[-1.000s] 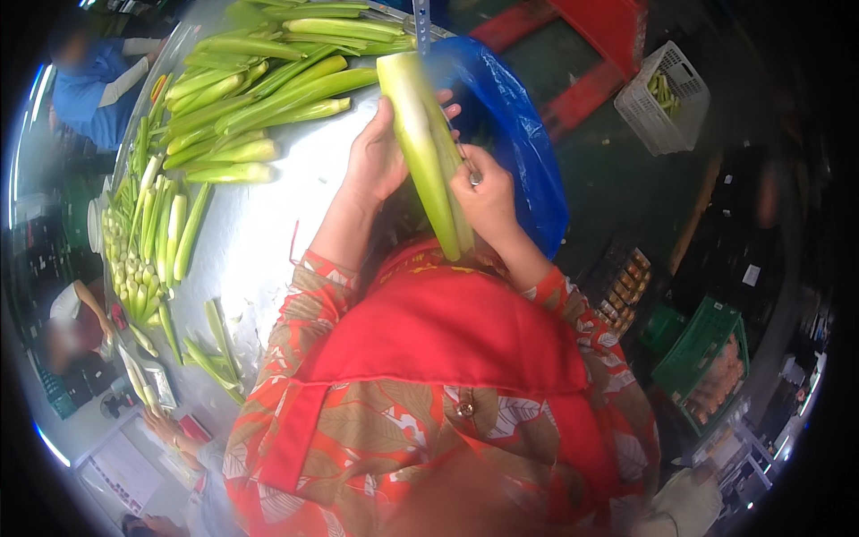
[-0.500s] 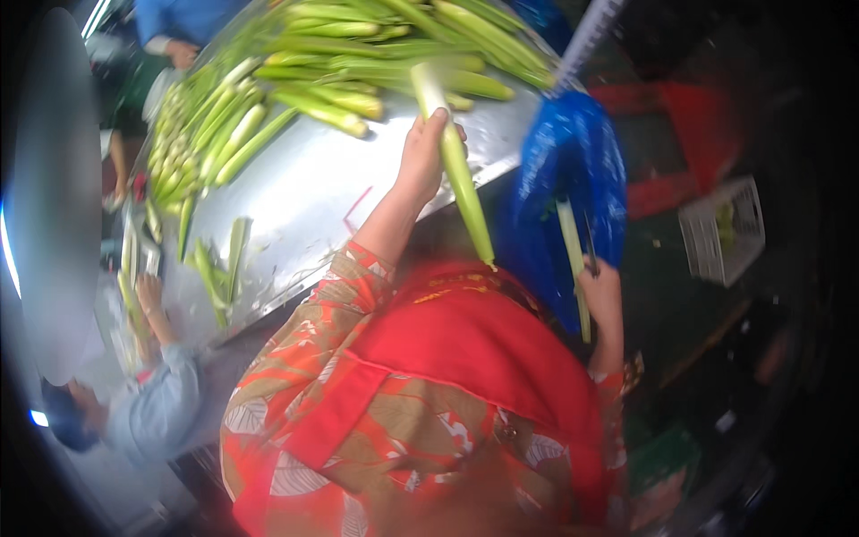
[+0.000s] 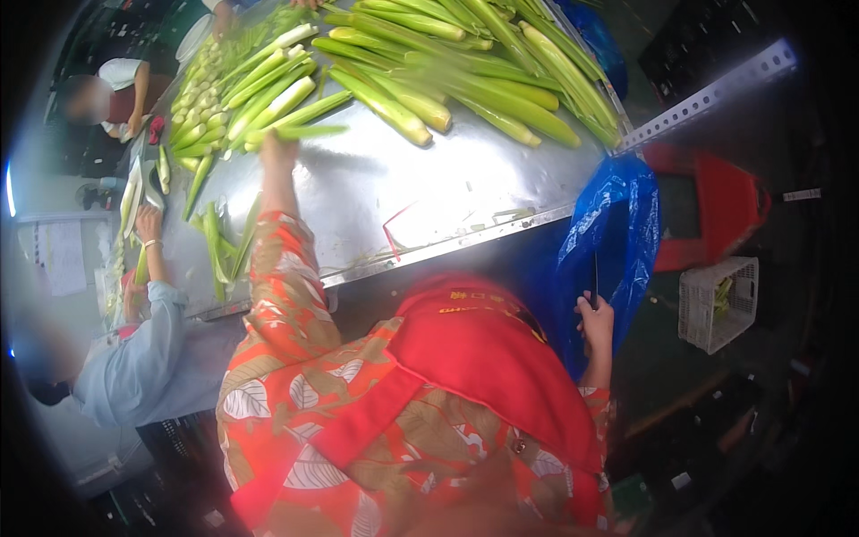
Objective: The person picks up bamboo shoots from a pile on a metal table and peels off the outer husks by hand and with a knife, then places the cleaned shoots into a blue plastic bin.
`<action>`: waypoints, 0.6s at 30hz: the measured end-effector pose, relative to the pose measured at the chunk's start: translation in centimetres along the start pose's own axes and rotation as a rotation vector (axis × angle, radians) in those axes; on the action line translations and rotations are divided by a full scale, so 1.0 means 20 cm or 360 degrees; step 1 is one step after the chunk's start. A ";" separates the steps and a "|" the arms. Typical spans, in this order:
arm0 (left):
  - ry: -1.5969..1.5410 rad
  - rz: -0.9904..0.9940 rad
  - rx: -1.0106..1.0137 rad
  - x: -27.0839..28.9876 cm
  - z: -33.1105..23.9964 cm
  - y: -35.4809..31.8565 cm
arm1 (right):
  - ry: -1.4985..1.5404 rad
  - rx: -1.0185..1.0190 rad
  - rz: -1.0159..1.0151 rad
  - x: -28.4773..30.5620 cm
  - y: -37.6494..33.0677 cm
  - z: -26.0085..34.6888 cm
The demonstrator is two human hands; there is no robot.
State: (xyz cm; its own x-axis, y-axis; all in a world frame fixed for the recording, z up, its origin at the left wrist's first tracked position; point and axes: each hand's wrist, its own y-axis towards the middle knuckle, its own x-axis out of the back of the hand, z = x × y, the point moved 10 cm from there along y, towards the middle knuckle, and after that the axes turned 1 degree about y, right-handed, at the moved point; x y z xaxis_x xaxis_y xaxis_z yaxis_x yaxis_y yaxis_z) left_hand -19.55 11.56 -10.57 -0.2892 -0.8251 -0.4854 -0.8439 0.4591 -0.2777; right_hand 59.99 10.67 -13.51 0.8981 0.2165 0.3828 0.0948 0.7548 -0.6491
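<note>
Now my left hand (image 3: 279, 148) is stretched far out over the steel table (image 3: 420, 197), its fingers closed round a slim green stalk (image 3: 300, 132) at the near edge of the heap of husked corn (image 3: 429, 63); half a second ago that same hand held a long pale-green ear up close to my chest, and a second ago both hands were working on it together; so that ear has left my hands, and where it went I cannot tell from this view. My right hand (image 3: 595, 315) has dropped away from the table altogether; it hangs low at my side against the blue plastic bag (image 3: 613, 233) that droops from the table's edge, clenched round a thin dark blade (image 3: 594, 277), most likely a knife, pointing upward; earlier a strip of green hung by that hand near the bag, and none shows there now. I judge that one ear is finished and its trimmings gone, and that the reach is for fresh stock; the stalk in my left hand is blurred, so whether it is a whole ear or a loose leaf I cannot say. A person in a pale blue sleeve (image 3: 148, 349) works at the table's left end beside sorted small cobs (image 3: 192, 98); a white crate (image 3: 716, 304) sits on the floor to my right.
</note>
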 end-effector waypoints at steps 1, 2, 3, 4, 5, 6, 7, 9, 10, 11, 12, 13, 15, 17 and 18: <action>0.0242 0.0011 -0.0074 0.11 -0.11 0.16 | -0.0029 -0.0004 -0.0009 0.02 -0.01 0.00; 0.0099 0.0051 0.0012 0.08 -0.15 0.27 | -0.0033 -0.0012 -0.0022 0.02 -0.02 -0.02; 0.0174 -0.0282 0.0020 -0.05 -0.17 0.17 | -0.0023 -0.0038 -0.0064 0.02 -0.03 -0.06; 0.0331 -0.0224 -0.0033 -0.10 -0.22 0.20 | -0.0012 -0.0040 -0.0064 0.00 -0.03 -0.07; 0.0488 -0.0165 -0.0085 -0.15 -0.27 0.23 | 0.0010 -0.0048 -0.0086 0.00 -0.03 -0.07; 0.0710 -0.0185 -0.0117 -0.18 -0.27 0.24 | 0.0033 -0.0057 -0.0109 -0.01 -0.03 -0.06; 0.0933 -0.0191 -0.0137 -0.23 -0.24 0.24 | 0.0058 -0.0074 -0.0149 -0.01 -0.06 -0.06; 0.1471 -0.0058 -0.0463 -0.41 -0.21 0.19 | 0.0027 -0.0080 -0.0170 -0.04 -0.09 -0.01; 0.1758 0.0087 -0.0779 -0.52 -0.19 0.10 | 0.0011 -0.0075 -0.0191 -0.02 -0.09 0.01; 0.2029 0.0257 -0.1106 -0.67 -0.14 -0.02 | 0.0049 -0.0057 -0.0224 -0.01 -0.10 0.01; 0.1690 0.0615 -0.1244 -0.89 -0.02 -0.18 | 0.0102 -0.0046 -0.0272 0.00 -0.10 -0.02; 0.1629 0.0896 -0.1156 -1.02 0.08 -0.36 | 0.0139 -0.0001 -0.0273 0.00 -0.08 -0.02; 0.1705 0.1437 -0.1184 -1.41 0.34 -0.88 | 0.0221 0.0006 -0.0320 0.00 -0.09 -0.04; 0.1923 0.1862 -0.1372 -1.67 0.51 -1.38 | 0.0226 0.0081 -0.0320 0.02 -0.09 -0.02; 0.1917 0.2098 -0.1630 -1.76 0.62 -1.56 | 0.0236 0.0095 -0.0334 0.02 -0.09 -0.03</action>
State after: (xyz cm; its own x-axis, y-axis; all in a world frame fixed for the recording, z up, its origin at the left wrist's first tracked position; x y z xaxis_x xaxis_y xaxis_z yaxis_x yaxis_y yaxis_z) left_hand 22.48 30.29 4.90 -0.5314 -0.1740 0.8291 0.3083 0.8718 0.3806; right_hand 60.48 9.07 -12.67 0.9149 -0.0384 0.4018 0.2640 0.8099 -0.5238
